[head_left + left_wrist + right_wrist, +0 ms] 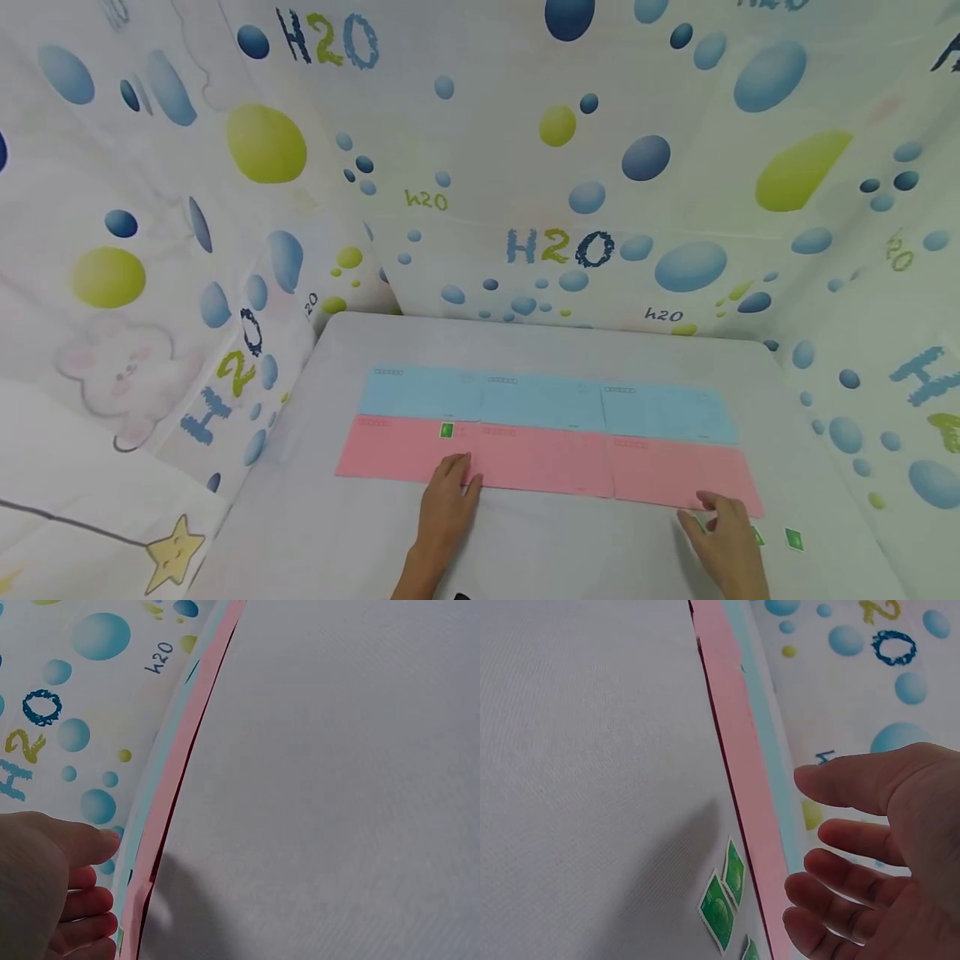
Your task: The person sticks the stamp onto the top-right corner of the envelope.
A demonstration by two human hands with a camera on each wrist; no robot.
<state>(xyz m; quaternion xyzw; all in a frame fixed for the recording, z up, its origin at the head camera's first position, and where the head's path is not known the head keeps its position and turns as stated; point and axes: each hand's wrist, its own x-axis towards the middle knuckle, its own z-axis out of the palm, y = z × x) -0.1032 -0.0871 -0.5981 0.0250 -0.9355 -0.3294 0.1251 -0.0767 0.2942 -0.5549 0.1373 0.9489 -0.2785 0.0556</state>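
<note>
Three pink envelopes (547,460) lie in a row on the table, and a green stamp (447,430) sits near the upper right corner of the leftmost one. My left hand (448,504) is over that envelope's lower right part, fingers relaxed with nothing held; whether they touch the paper I cannot tell. Beyond the right envelope's front edge, my right hand (726,542) hovers with fingers loosely bent and apart. Under and beside it lie loose green stamps (794,539), some partly hidden by the hand. The right wrist view shows stamps (718,911) flat on the table below the fingers (844,881).
Three blue envelopes (540,402) form a row behind the pink ones, edge to edge with them. All lie on a white table (300,533). A curtain (480,167) printed with bubbles and "H2O" surrounds the table at back and sides.
</note>
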